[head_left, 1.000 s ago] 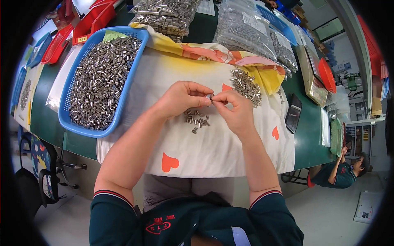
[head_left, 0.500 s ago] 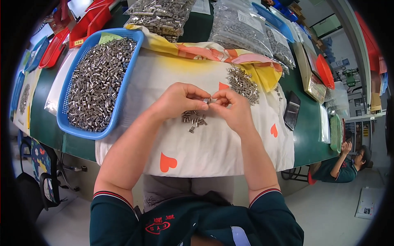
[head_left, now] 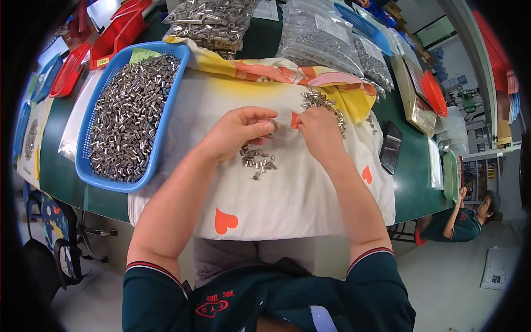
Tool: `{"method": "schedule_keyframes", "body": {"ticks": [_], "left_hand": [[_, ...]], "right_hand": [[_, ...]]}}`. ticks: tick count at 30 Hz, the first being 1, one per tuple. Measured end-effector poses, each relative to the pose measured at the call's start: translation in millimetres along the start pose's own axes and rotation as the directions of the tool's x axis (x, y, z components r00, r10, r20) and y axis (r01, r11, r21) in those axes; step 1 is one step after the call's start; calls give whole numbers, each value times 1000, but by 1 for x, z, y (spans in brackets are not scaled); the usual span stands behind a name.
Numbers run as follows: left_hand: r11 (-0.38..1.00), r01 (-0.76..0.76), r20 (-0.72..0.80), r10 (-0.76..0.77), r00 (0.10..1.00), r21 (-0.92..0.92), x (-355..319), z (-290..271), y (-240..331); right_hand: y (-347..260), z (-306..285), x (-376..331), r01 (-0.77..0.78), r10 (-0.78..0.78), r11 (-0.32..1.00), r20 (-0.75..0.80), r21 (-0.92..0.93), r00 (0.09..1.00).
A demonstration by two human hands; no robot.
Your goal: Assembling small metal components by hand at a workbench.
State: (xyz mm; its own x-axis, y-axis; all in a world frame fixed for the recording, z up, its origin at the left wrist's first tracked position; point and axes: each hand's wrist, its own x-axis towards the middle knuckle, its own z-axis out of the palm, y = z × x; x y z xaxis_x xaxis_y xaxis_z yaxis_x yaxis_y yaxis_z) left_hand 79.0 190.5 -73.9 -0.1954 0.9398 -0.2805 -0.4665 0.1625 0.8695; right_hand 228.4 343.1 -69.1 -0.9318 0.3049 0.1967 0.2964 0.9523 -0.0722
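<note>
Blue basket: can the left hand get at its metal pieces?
Probably yes: the blue basket has no lid, and only white cloth shows between it and the left hand, though this hand seems to hold a grey piece.

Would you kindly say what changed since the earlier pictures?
The right hand has parted from the left hand, moving right and forward toward the far metal pile; whether it holds anything is hidden. The left hand still pinches a metal piece. Blue basket and nearer pile stayed put.

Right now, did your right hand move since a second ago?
Yes, the right hand moved right and forward, toward the bigger loose pile of metal pieces, partly covering it.
</note>
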Motion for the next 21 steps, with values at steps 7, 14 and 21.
{"method": "schedule_keyframes", "body": {"ticks": [7,14,21], "left_hand": [[999,-28,23,28,999,16,0,0,-1],[1000,-17,-2,17,1000,-20,2,1,-1],[986,-128,4,128,992,109,2,-1,-7]], "right_hand": [[-10,9,-6,-71,59,996,-197,-55,979],[-9,3,-11,-169,177,975,-44,143,983],[-27,-1,-13,-177,188,978,-100,110,977]]}}
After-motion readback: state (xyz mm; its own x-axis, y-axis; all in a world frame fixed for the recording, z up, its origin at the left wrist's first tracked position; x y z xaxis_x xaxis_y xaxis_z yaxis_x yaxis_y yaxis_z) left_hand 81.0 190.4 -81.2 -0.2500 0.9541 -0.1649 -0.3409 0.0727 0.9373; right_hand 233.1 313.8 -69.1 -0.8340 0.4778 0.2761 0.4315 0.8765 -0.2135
